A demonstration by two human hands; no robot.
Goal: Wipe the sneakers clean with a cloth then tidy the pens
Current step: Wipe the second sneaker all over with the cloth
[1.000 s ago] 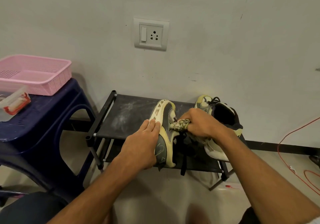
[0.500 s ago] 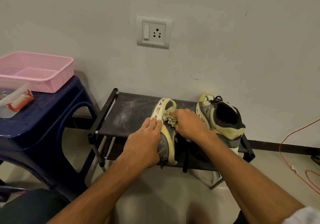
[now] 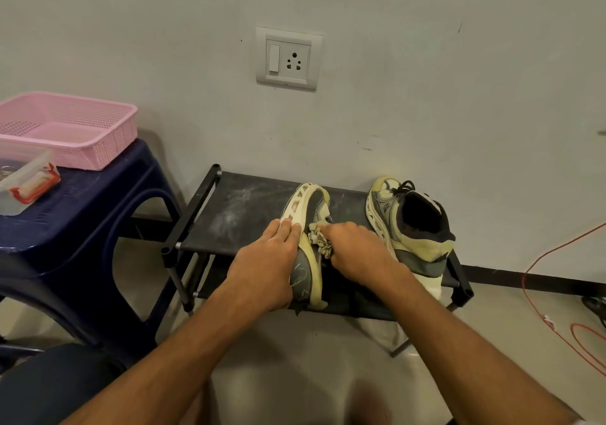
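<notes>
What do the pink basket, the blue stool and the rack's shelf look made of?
Pink basket: moulded plastic, matte, by its perforated lattice walls. Blue stool: likely moulded plastic, with slotted top and slightly glossy legs. Rack shelf: seemingly dark fabric stretched between black tubes, dusted with pale smears; a thin board is possible.

tilted sneaker | crumpled cloth on it | second sneaker upright

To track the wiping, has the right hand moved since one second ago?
Yes. The right hand, gripping the cloth, moved left, away from the upright sneaker.
</notes>
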